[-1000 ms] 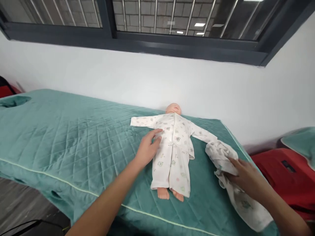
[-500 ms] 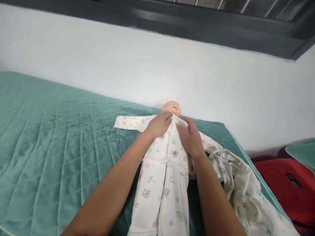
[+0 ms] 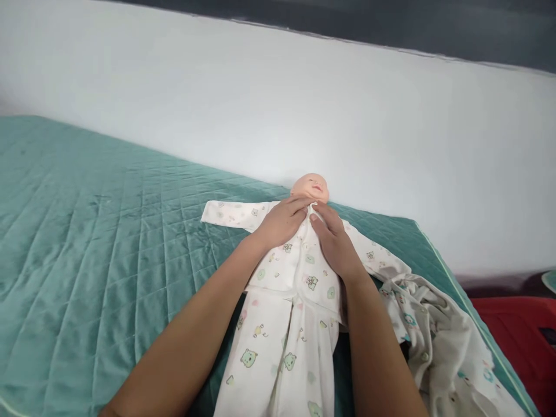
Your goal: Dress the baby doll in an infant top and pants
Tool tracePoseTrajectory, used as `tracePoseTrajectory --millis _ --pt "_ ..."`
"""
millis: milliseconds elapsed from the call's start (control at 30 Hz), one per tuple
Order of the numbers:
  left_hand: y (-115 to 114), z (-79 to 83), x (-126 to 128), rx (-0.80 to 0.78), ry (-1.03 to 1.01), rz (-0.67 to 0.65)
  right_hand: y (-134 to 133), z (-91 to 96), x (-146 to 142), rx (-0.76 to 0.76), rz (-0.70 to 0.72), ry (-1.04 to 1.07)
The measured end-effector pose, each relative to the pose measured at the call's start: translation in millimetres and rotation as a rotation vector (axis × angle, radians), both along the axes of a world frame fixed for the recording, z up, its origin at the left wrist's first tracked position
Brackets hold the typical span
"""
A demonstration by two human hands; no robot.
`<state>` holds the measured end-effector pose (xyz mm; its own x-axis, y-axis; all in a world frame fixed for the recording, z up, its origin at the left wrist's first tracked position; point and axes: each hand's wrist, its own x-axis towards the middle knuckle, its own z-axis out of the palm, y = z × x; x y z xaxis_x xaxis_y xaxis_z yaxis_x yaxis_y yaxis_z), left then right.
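A baby doll [image 3: 310,186] lies on its back with its head towards the wall. It wears a white baby shirt [image 3: 286,269] printed with small animals, above matching baby trousers [image 3: 256,359]. My left hand [image 3: 284,221] rests on the chest, its fingertips closed on the collar edge under the chin. From the other side my right hand [image 3: 333,234] holds the opposite collar edge, thumb and fingers bent close together. Both hands nearly meet at the neck, where the fingers hide the exact grip. The doll's two sleeves stretch out sideways.
A green quilted bedspread [image 3: 108,243] lies under the doll. Crumpled white printed baby clothes [image 3: 443,341] lie at the right, touching the sleeve's end. Beyond the bed's right edge stands a red plastic object [image 3: 512,330]. A white wall [image 3: 260,104] rises behind.
My right hand has come in towards the left one at the collar, drawing the shirt's front edges together. The right sleeve now lies more in sight. The view has tilted down slightly.
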<state>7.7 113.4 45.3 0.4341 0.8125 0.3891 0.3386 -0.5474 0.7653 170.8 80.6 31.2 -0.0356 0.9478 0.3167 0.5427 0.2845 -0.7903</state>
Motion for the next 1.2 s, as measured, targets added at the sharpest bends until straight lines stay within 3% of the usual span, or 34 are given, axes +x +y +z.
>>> tracePoseTrajectory --millis 167,433,633,800,1033,1200 --pt "-1 -2.0 1 -0.029 0.008 0.029 0 -0.2 0 -0.025 -0.01 0.017" --pt "-14 -0.1 -4 -0.077 -0.067 0.051 -26 -7.9 -5 0.035 -0.121 0.421" --pt "-19 3.3 -11 -0.144 -0.108 -0.033 -41 -6.5 -9 0.152 -0.123 0.319" --pt "-17 1.1 -12 -0.152 -0.151 -0.057 -42 -4.8 -9 0.163 -0.109 0.231" --pt "-22 3.3 -3 -0.115 -0.094 0.074 -42 -7.2 -10 0.148 -0.09 0.147" --pt "-27 2.4 6 0.069 0.05 0.178 -40 -11.1 -10 0.135 -0.103 0.318"
